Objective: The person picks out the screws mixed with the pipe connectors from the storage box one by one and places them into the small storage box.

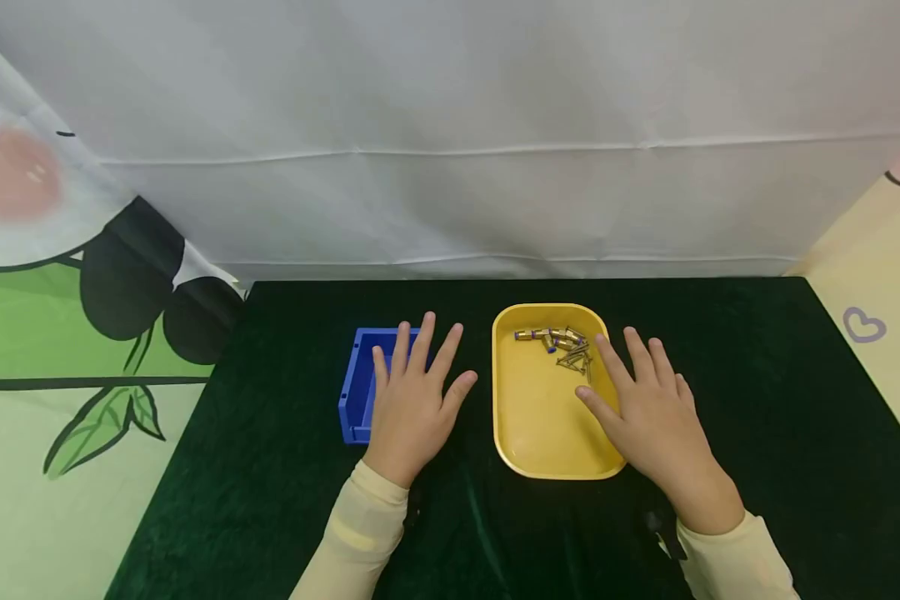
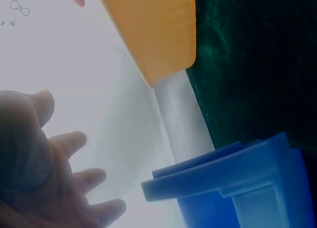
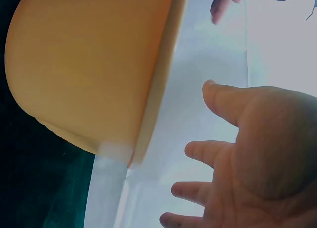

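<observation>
My left hand, fingers spread, hovers over the right side of a small blue plastic bin and hides part of it. My right hand is also spread, above the right edge of a yellow tray. Neither hand holds anything. Toward the tray's far right lie several brass push-in fittings with blue ends, and beside them a small heap of screws. In the left wrist view the blue bin sits below and apart from the fingers. The tray's side shows in the right wrist view.
Dark green cloth covers the table. A white cloth wall rises at its far edge, with printed panels at left and right. A dark wrist strap shows at the right sleeve.
</observation>
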`<state>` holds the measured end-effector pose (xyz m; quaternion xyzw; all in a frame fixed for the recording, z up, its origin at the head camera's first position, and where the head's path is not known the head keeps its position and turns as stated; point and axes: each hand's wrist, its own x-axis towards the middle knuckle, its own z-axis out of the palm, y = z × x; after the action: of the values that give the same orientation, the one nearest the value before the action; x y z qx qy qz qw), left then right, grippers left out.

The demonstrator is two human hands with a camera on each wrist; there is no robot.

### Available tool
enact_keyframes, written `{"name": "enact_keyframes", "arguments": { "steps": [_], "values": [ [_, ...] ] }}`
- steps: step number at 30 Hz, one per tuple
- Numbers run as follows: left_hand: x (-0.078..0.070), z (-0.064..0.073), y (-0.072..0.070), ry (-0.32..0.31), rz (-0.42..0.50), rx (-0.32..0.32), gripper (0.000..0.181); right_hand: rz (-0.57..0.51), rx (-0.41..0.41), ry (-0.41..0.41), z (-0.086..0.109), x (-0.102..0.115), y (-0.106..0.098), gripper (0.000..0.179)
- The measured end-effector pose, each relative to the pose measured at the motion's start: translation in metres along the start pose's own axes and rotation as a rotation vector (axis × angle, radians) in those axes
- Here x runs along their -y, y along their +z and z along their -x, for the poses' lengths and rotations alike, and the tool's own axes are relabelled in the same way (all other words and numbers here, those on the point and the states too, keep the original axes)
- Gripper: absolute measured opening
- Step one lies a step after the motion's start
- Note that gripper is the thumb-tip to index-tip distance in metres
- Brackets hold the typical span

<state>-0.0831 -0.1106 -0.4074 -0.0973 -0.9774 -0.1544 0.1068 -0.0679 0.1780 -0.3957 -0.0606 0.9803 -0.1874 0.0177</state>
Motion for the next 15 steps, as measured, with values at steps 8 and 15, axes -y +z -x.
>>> {"name": "enact_keyframes", "arguments": {
  "steps": [8,15],
  "values": [
    [-0.001,0.001,-0.003,0.001,0.019,0.002,0.064,-0.004,0.019,0.001,-0.003,-0.001,-0.001,0.081],
    [-0.003,0.002,-0.006,0.042,0.076,-0.006,0.064,-0.077,0.006,0.114,0.002,-0.011,-0.002,0.070]
  ]
}}
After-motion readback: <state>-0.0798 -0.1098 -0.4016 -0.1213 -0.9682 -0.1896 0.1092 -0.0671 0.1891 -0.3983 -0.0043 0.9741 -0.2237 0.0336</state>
